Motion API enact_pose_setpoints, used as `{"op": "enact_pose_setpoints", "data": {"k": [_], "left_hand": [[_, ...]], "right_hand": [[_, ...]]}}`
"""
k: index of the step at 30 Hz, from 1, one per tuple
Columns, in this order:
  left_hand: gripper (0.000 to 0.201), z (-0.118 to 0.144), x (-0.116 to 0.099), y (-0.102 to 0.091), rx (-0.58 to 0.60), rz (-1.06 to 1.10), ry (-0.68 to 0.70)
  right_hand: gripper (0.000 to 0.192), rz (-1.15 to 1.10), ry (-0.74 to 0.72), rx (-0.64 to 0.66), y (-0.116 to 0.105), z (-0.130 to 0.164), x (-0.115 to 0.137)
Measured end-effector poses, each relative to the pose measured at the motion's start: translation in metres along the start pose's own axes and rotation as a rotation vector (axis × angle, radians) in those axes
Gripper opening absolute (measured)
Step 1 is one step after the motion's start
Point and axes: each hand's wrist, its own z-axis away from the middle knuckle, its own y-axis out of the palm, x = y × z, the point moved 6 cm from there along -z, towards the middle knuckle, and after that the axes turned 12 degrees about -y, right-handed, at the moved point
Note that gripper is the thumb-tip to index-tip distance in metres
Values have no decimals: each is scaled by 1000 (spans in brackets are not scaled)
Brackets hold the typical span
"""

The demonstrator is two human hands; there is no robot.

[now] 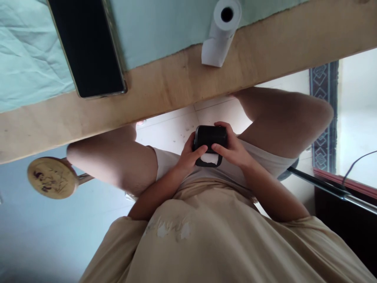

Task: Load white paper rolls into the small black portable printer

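I look straight down at my lap below the table edge. Both hands hold a small black box-shaped device (210, 137) with a white paper strip (209, 158) showing at its near end. My left hand (188, 154) grips its left side, thumb lying across the top. My right hand (232, 147) wraps the right side, fingers over the far corner and thumb on top. The device hovers above my white shorts, between my bare knees.
The wooden table edge (176, 86) runs across above my hands. On it lie a dark phone (88, 47) on a pale green cloth (26, 59) and a white paper roll (220, 31). A round wooden stool seat (52, 177) stands left; a dark cable (330, 184) runs right.
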Motion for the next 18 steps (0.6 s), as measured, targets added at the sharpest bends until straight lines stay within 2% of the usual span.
{"op": "enact_pose_setpoints", "data": {"k": [5,10,15,18], "left_hand": [[64,-3,2,-2,-34,58,-29],[63,-8,2,-2,-57,136,-25],[54,-13,0,1,-78,209,-6],[47,-13,-2,-2,-107,231,24]], "right_hand": [[82,-17,46,62,5,-5,-8],[79,17,61,22,7,-8,-14],[73,102,-18,-76,1,-7,-12],[67,148,-109,-63,-3,-5,-3]]}}
